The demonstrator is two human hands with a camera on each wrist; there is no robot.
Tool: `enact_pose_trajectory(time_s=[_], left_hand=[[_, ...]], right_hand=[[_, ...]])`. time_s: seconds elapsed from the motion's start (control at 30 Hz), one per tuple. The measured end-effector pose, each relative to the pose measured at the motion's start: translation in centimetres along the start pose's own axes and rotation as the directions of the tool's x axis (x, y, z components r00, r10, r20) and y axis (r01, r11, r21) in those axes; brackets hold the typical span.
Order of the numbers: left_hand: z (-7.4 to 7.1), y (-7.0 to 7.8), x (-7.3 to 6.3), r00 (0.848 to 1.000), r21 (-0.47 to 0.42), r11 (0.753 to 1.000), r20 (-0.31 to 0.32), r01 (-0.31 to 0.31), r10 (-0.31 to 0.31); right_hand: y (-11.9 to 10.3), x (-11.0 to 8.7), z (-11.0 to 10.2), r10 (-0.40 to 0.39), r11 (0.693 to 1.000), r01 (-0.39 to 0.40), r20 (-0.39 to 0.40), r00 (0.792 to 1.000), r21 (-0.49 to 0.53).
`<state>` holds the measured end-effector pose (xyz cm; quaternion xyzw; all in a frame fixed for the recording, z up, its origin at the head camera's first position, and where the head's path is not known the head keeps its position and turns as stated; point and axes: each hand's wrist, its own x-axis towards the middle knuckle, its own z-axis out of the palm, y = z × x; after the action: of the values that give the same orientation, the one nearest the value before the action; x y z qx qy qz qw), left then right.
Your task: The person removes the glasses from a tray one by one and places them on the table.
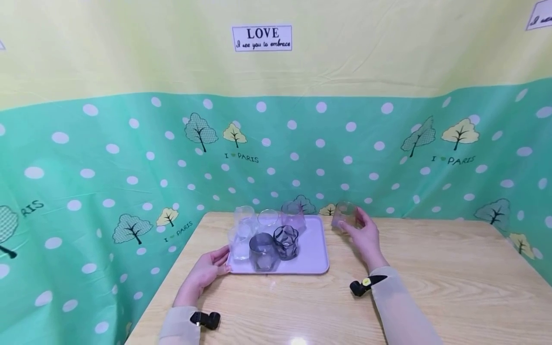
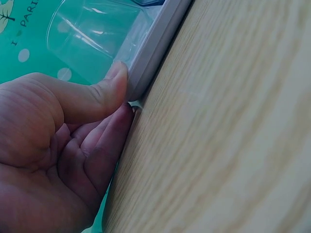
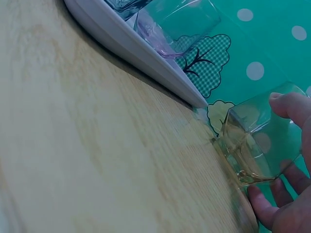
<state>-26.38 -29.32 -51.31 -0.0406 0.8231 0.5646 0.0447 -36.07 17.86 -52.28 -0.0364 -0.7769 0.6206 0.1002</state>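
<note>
Hands both occupied. Right hand [image 1: 367, 239] grips amber glass [image 1: 344, 213], thumb on the near side, fingers around the other; glass sits right of the tray [image 1: 316, 249], apart from it, by the back edge of the tabletop [image 1: 431, 273]. Can't tell if its base touches down. Left hand [image 1: 203, 272] pinches tray at front left corner, thumb over the rim, fingers bent below.

Tray lies flat, six glasses on it: smooth dark glass [image 1: 264, 252] at front, wavy dark glass [image 1: 286, 243] just right of it, pinkish glass [image 1: 293, 216] at back right, three clear ones on the left and back: front clear glass [image 1: 240, 247], back left clear glass [image 1: 245, 216], back middle clear glass [image 1: 268, 219]. Green-and-yellow cloth [image 1: 297, 115] with dots and trees hangs behind. Light sleeves [image 1: 403, 306], black wrist straps [image 1: 199, 318].
</note>
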Motion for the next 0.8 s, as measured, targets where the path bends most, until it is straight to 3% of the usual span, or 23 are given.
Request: enact_pose_trajectory(time_s=[0.8], left_hand=[[-0.15, 0.17, 0.05, 1.0, 0.016, 1.0, 0.006, -0.002, 0.002]], right_hand=[[-0.2, -0.01, -0.24, 0.006, 1.0, -0.005, 0.038, 0.999, -0.014]])
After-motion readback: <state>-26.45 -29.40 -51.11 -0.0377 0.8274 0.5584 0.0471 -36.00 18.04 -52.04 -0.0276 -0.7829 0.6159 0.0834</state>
